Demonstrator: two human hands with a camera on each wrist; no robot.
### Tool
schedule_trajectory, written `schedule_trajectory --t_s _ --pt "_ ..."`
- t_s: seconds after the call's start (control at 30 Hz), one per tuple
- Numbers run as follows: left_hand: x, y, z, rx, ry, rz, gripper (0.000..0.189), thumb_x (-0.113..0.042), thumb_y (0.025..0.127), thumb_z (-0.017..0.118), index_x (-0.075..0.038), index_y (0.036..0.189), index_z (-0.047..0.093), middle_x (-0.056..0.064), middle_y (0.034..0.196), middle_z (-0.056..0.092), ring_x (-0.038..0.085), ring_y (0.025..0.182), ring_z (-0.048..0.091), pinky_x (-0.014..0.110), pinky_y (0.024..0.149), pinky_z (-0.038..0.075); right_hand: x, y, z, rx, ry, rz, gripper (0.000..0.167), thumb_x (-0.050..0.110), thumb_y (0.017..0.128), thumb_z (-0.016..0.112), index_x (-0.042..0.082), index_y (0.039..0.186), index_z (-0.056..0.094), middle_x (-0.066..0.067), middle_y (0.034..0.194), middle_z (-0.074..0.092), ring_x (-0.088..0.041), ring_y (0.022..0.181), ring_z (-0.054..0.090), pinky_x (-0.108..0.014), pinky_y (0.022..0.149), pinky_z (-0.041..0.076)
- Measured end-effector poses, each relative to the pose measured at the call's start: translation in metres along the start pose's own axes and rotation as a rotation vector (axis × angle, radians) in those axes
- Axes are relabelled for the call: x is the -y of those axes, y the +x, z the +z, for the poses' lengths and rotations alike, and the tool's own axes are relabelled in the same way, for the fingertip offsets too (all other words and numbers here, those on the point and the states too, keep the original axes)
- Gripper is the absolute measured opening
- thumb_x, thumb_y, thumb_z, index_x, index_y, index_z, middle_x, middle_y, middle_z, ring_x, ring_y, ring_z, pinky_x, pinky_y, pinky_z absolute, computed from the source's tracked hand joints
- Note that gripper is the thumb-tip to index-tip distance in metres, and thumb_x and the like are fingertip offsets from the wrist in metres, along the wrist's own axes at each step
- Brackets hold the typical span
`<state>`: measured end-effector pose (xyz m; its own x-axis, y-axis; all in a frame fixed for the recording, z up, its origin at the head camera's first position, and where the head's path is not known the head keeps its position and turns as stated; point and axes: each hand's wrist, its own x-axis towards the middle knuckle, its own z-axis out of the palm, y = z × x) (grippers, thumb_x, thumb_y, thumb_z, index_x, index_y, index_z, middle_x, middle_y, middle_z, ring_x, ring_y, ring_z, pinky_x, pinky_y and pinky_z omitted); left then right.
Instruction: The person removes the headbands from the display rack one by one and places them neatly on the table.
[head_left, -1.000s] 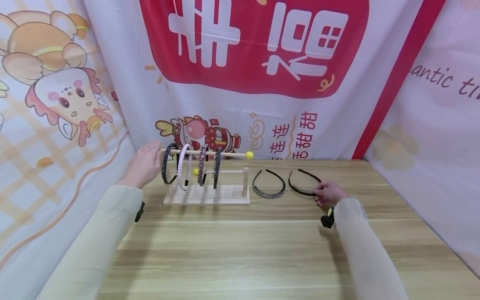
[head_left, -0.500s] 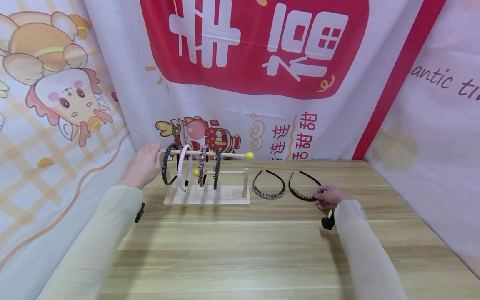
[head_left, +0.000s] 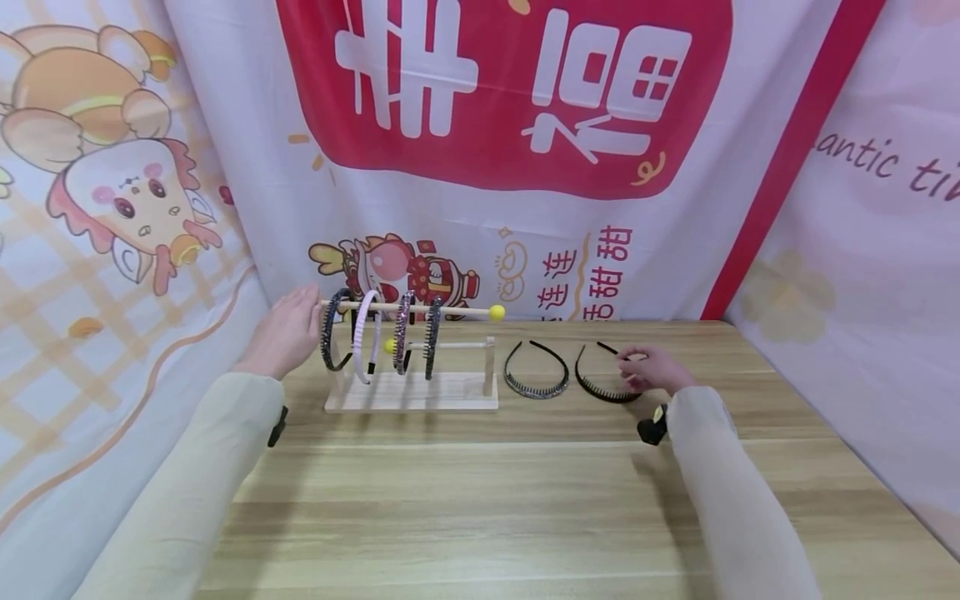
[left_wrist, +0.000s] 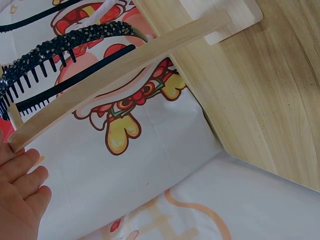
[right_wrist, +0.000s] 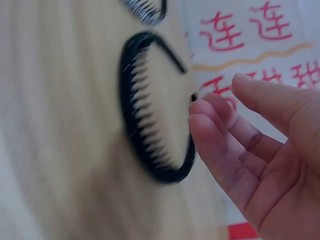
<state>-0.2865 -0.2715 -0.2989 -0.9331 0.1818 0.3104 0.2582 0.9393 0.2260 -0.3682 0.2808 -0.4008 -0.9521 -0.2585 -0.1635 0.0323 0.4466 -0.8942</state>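
Note:
My right hand [head_left: 654, 370] hovers over the right side of a black toothed headband [head_left: 606, 395], thumb and fingers apart. In the right wrist view the loosely bent fingers [right_wrist: 210, 135] overlap the far arm of that headband, with nothing between them and the thumb. My left hand [head_left: 287, 332] is at the left end of a wooden headband rack [head_left: 412, 392], fingertips touching the top of its upright post [left_wrist: 120, 75]; the thumb is hidden. On the rack's upper bar hang a dark sparkly headband [head_left: 333, 335], a pale pink one [head_left: 360, 337], a pink glittery one [head_left: 402, 333] and a dark grey one [head_left: 432, 337].
A grey sparkly headband [head_left: 537, 390] lies on the wooden table [head_left: 480, 508] between the rack and the black headband. The rack's bars end in yellow balls [head_left: 497, 312]. Printed cloth [head_left: 480, 208] hangs behind the table and along both sides.
My right hand has let go of the black headband and lifted slightly up and left. The headband, first shifted a little, now lies on the table. My left hand stays at the rack.

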Motion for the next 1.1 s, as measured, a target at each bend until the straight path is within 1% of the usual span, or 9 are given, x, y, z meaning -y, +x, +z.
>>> schedule_trajectory --t_s 0.13,0.23,0.37,0.5,0.57,0.7,0.83,0.97,1.1 --pt "0.002 0.000 0.000 0.003 -0.001 -0.003 0.050 -0.019 0.101 0.023 0.014 0.139 0.019 0.033 0.142 0.019 0.045 0.132 0.016 0.048 0.111 0.006 0.029 0.001 0.003 -0.038 -0.001 -0.038 0.042 0.006 0.094 0.050 -0.012 0.129 0.037 -0.014 0.088 0.060 -0.017 0.068 0.063 -0.039 0.073 0.056" --pt "0.002 -0.001 -0.001 0.001 0.001 -0.003 0.050 -0.020 0.101 0.023 0.013 0.139 0.018 0.033 0.142 0.019 0.045 0.132 0.016 0.048 0.111 0.006 0.051 0.003 0.006 -0.055 -0.019 -0.079 0.044 0.007 0.093 0.052 -0.010 0.131 0.037 -0.018 0.093 0.060 -0.018 0.069 0.063 -0.039 0.074 0.055" --pt "0.003 -0.002 0.000 0.005 0.006 -0.007 0.051 -0.020 0.101 0.023 0.013 0.139 0.018 0.033 0.142 0.019 0.045 0.132 0.016 0.048 0.111 0.006 0.082 0.007 0.015 -0.073 -0.032 -0.100 0.046 0.012 0.091 0.057 -0.005 0.131 0.041 -0.020 0.102 0.057 -0.023 0.075 0.063 -0.039 0.075 0.055" --pt "0.004 -0.003 0.001 0.006 0.010 -0.003 0.051 -0.021 0.101 0.023 0.013 0.139 0.018 0.033 0.142 0.019 0.045 0.132 0.016 0.049 0.110 0.007 0.114 0.007 0.027 -0.096 -0.054 -0.141 0.042 0.014 0.090 0.059 0.000 0.127 0.046 -0.020 0.101 0.057 -0.033 0.081 0.062 -0.039 0.073 0.056" --pt "0.004 -0.003 0.001 0.005 0.008 -0.002 0.051 -0.021 0.101 0.023 0.013 0.139 0.018 0.032 0.142 0.019 0.045 0.132 0.016 0.048 0.111 0.007 0.130 0.005 0.034 -0.100 -0.076 -0.174 0.042 0.013 0.089 0.059 0.001 0.127 0.046 -0.020 0.100 0.058 -0.036 0.082 0.061 -0.039 0.071 0.056" --pt "0.004 -0.002 0.001 0.006 0.008 -0.003 0.052 -0.022 0.101 0.022 0.013 0.139 0.018 0.032 0.142 0.019 0.045 0.132 0.016 0.048 0.111 0.007 0.159 -0.001 0.050 -0.103 -0.113 -0.214 0.041 0.014 0.090 0.060 0.004 0.128 0.048 -0.018 0.100 0.059 -0.033 0.079 0.062 -0.037 0.068 0.057" --pt "0.003 -0.002 0.001 0.005 0.010 0.000 0.051 -0.021 0.101 0.023 0.013 0.139 0.019 0.033 0.142 0.020 0.045 0.132 0.016 0.048 0.111 0.007 0.181 -0.006 0.065 -0.114 -0.127 -0.254 0.038 0.012 0.089 0.060 0.007 0.126 0.051 -0.017 0.099 0.060 -0.035 0.080 0.061 -0.039 0.066 0.057" --pt "0.002 -0.002 0.001 -0.001 0.012 0.008 0.051 -0.020 0.101 0.023 0.014 0.138 0.020 0.033 0.142 0.021 0.045 0.131 0.017 0.048 0.111 0.008 0.196 -0.008 0.080 -0.109 -0.157 -0.305 0.037 0.009 0.090 0.060 0.007 0.126 0.051 -0.016 0.101 0.058 -0.037 0.082 0.061 -0.040 0.065 0.056" --pt "0.002 -0.002 0.000 -0.003 0.012 0.008 0.050 -0.019 0.101 0.023 0.014 0.138 0.020 0.033 0.141 0.021 0.045 0.131 0.017 0.049 0.110 0.008 0.208 -0.007 0.095 -0.093 -0.190 -0.335 0.038 0.010 0.090 0.060 0.007 0.127 0.050 -0.014 0.106 0.057 -0.034 0.079 0.062 -0.037 0.064 0.057"
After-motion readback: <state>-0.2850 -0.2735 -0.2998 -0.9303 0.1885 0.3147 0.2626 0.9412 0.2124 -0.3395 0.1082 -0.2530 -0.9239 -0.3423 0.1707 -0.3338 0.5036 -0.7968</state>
